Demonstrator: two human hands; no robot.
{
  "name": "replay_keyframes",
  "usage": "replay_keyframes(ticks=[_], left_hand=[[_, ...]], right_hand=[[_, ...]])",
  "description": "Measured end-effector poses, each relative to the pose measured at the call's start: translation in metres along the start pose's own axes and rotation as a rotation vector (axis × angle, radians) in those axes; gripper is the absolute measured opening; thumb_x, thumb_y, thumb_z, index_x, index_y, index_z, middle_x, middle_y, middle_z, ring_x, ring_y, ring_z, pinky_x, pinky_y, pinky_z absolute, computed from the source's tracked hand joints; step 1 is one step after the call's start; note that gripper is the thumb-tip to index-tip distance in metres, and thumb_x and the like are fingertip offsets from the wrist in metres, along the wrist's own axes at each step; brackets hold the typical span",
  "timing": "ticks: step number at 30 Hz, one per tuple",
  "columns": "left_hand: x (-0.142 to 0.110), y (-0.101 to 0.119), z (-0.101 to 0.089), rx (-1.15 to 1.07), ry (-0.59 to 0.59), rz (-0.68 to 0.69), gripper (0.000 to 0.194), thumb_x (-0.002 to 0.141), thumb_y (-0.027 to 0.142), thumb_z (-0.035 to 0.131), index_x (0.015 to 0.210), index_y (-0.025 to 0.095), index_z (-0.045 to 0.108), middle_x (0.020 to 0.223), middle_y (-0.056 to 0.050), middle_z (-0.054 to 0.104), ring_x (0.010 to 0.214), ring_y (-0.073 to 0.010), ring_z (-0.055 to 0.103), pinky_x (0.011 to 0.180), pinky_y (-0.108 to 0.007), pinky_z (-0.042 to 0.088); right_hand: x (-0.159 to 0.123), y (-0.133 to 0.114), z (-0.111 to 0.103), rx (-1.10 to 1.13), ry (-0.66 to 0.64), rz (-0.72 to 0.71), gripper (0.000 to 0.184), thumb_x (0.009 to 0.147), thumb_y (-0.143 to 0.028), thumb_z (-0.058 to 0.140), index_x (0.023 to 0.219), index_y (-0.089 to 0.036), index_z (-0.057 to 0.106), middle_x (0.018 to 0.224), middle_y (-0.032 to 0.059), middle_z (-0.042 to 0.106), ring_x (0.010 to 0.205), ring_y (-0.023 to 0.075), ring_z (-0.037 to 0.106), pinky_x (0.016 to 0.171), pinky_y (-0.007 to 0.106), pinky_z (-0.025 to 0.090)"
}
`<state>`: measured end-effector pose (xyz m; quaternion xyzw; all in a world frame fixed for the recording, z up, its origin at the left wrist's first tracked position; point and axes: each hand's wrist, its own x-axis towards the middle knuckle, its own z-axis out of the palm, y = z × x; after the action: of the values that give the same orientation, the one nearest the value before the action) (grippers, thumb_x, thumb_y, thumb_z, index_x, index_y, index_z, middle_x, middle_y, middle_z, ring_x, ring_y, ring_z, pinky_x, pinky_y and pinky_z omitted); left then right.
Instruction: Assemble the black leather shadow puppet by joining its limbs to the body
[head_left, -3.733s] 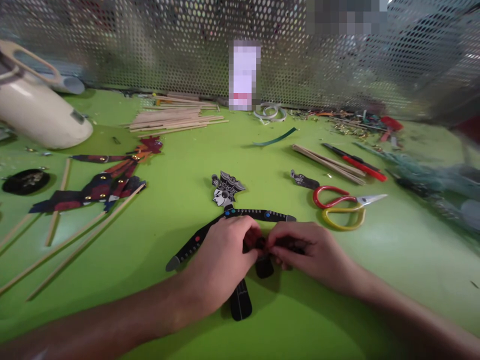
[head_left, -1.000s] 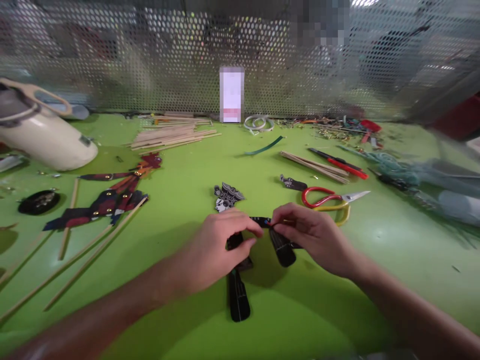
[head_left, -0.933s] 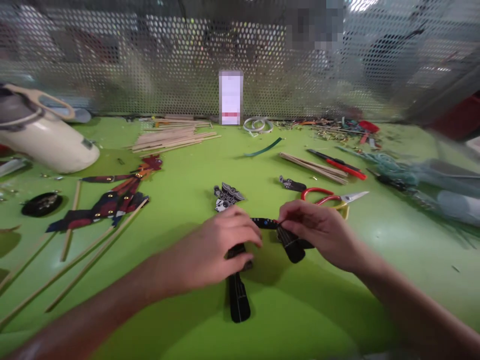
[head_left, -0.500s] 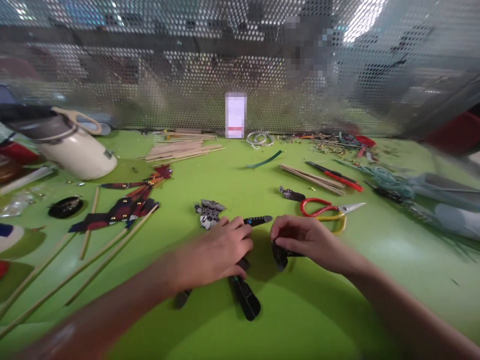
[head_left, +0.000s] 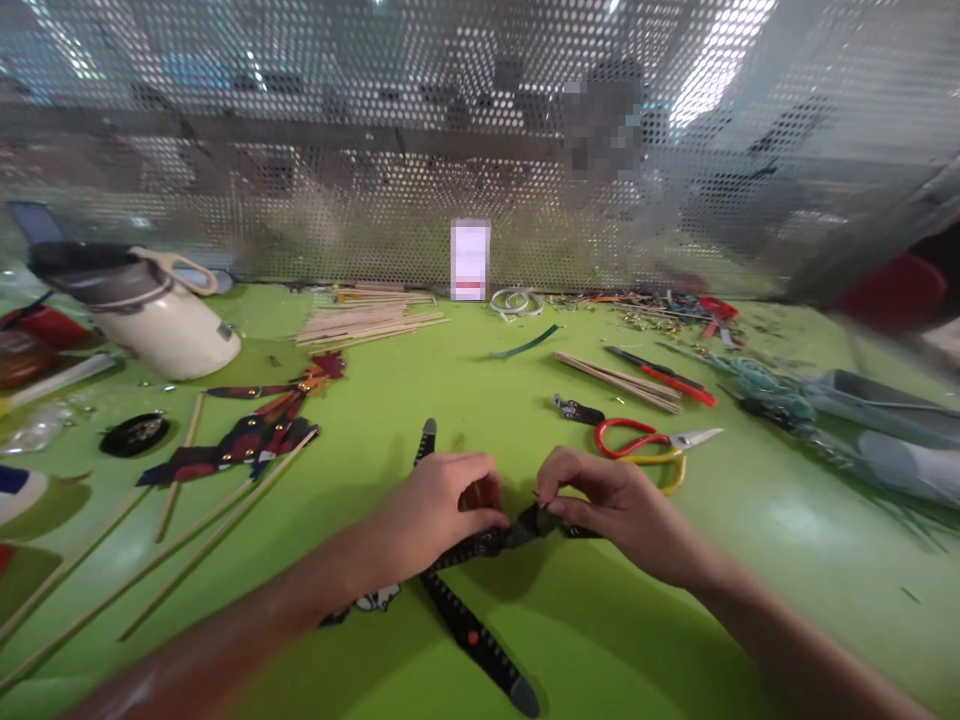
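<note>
A black jointed puppet [head_left: 472, 637] with small light markings lies on the green table in front of me. Its head part with a white face [head_left: 380, 598] lies half under my left forearm. With thumb and fingers closed, my left hand [head_left: 457, 505] pinches the middle of the puppet. My right hand [head_left: 600, 490] grips a black puppet limb [head_left: 534, 520] between thumb and forefinger, and a tiny thin piece shows at those fingertips, too small to name. Both hands hide parts of the figure. Just beyond the right hand are red-and-yellow-handled scissors [head_left: 649, 440] and a loose black puppet piece [head_left: 577, 410].
At left lie a coloured puppet [head_left: 247, 440] with sticks, a black dish [head_left: 135, 434] and a cream jug [head_left: 169, 325]. Wooden sticks [head_left: 360, 320], a phone [head_left: 470, 260] and a white coil [head_left: 517, 302] stand farther back. A red-black pen [head_left: 660, 375] lies beyond the scissors.
The puppet has been turned, its head part shifting from beyond my left hand to beside my left forearm. My hands have come closer together around the limb.
</note>
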<state>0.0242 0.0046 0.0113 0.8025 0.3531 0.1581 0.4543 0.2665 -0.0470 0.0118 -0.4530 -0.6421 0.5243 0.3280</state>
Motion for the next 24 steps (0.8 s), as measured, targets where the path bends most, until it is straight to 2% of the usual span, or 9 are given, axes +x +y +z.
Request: replay_keyframes(ticks=[4,7,10,12,17,24], left_hand=[[-0.002,0.002,-0.001,-0.173,-0.06,-0.077,0.011,0.081,0.018,0.076,0.091,0.016,0.071,0.084,-0.001,0.072,0.076,-0.0152,0.066,0.072,-0.026,0.051],[-0.001,0.004,0.0,-0.236,-0.018,-0.179,0.024,0.077,0.01,0.076,0.1,0.015,0.073,0.088,-0.003,0.075,0.08,-0.0165,0.069,0.076,-0.028,0.053],[0.0,0.003,0.005,-0.281,-0.008,-0.241,0.02,0.076,0.011,0.075,0.096,0.014,0.076,0.088,-0.003,0.077,0.08,-0.017,0.07,0.077,-0.029,0.054],[0.001,0.002,0.008,-0.325,-0.018,-0.249,0.012,0.076,0.013,0.075,0.088,0.015,0.077,0.086,-0.003,0.078,0.078,-0.0167,0.071,0.075,-0.028,0.054],[0.0,0.0,0.01,-0.445,0.013,-0.274,0.012,0.077,0.013,0.075,0.089,0.015,0.078,0.083,-0.002,0.079,0.075,-0.0149,0.071,0.071,-0.024,0.054],[-0.003,-0.002,0.012,-0.378,0.066,-0.25,0.02,0.079,0.016,0.076,0.097,0.025,0.08,0.091,0.004,0.079,0.081,-0.0135,0.073,0.072,-0.021,0.056]], right_hand=[[-0.002,-0.002,0.004,-0.175,0.061,-0.049,0.004,0.093,-0.021,0.065,0.09,-0.021,0.067,0.088,0.0006,0.065,0.082,0.0129,0.06,0.073,0.026,0.045],[-0.004,-0.003,0.01,-0.229,0.051,-0.105,0.005,0.094,-0.021,0.064,0.092,-0.021,0.068,0.089,0.0019,0.065,0.085,0.0145,0.06,0.076,0.028,0.047],[-0.003,0.001,0.017,-0.212,0.015,-0.159,0.006,0.094,-0.019,0.063,0.093,-0.022,0.069,0.092,0.0031,0.064,0.093,0.0163,0.059,0.082,0.031,0.048],[-0.002,0.004,0.02,-0.169,-0.003,-0.132,0.005,0.094,-0.019,0.064,0.093,-0.022,0.068,0.092,0.003,0.064,0.093,0.0165,0.06,0.082,0.031,0.048],[0.002,0.013,0.023,-0.094,0.035,-0.079,0.001,0.092,-0.021,0.068,0.092,-0.022,0.069,0.088,0.0025,0.065,0.086,0.0163,0.062,0.078,0.032,0.048],[0.003,0.01,0.026,-0.078,0.092,-0.065,0.002,0.09,-0.022,0.07,0.092,-0.022,0.071,0.085,0.0025,0.067,0.084,0.0162,0.062,0.076,0.031,0.048]])
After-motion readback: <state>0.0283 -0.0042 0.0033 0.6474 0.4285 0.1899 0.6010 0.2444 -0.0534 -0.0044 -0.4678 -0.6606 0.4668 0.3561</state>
